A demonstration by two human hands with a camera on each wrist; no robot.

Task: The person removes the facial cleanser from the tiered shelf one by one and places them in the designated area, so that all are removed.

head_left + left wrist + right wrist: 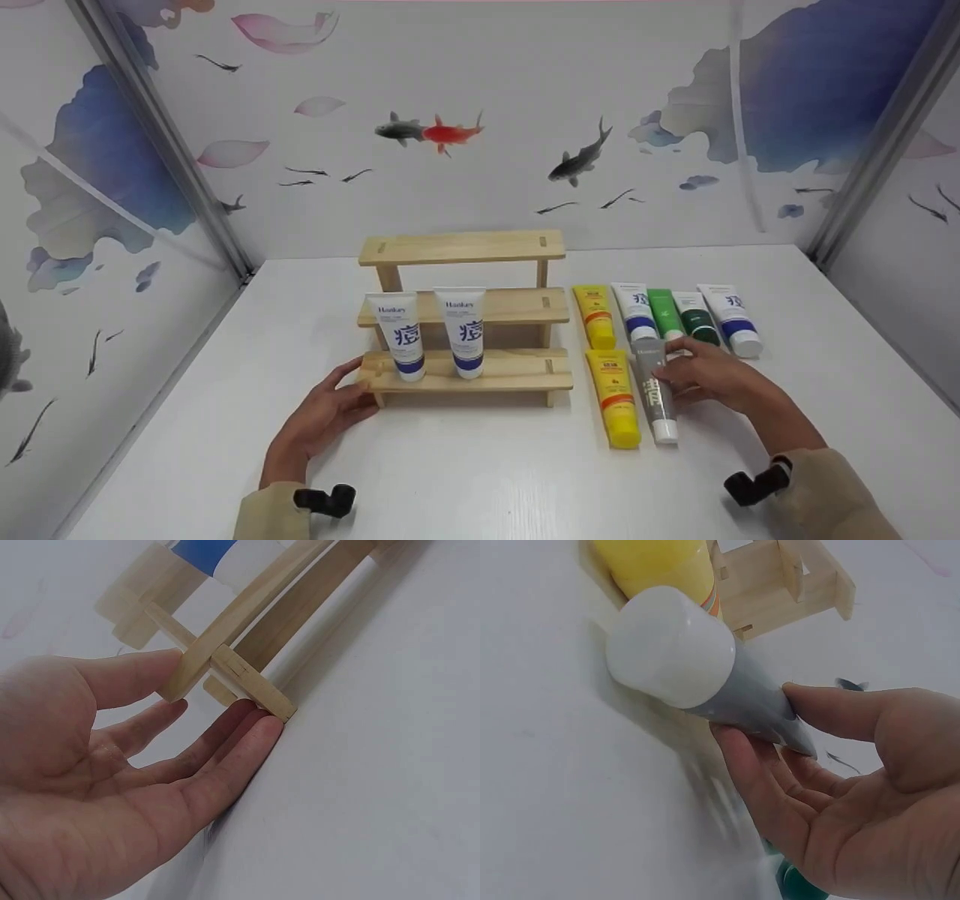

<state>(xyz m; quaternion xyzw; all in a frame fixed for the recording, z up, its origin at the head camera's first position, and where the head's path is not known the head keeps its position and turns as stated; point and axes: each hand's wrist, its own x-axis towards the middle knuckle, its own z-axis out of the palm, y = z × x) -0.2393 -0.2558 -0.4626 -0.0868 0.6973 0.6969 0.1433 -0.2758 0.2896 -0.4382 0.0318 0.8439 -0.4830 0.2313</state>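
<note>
A three-step wooden display rack (465,307) stands mid-table. My left hand (322,412) holds the left end of its lowest step; in the left wrist view the thumb (135,679) touches the board's end and the other fingers lie by the leg. Two white-and-blue cream tubes, a left one (400,337) and a right one (463,334), stand cap down on that lowest step. My right hand (716,375) pinches a grey tube (654,397) with a white cap (671,649) between thumb and fingers, beside a yellow tube (613,397).
Behind lies a row of tubes: a yellow one (594,315), a white-and-blue one (634,309), a green one (664,311), a white-and-dark-green one (696,319) and another white-and-blue one (731,319). Printed panels (510,67) wall the white table (450,472) at the back and sides.
</note>
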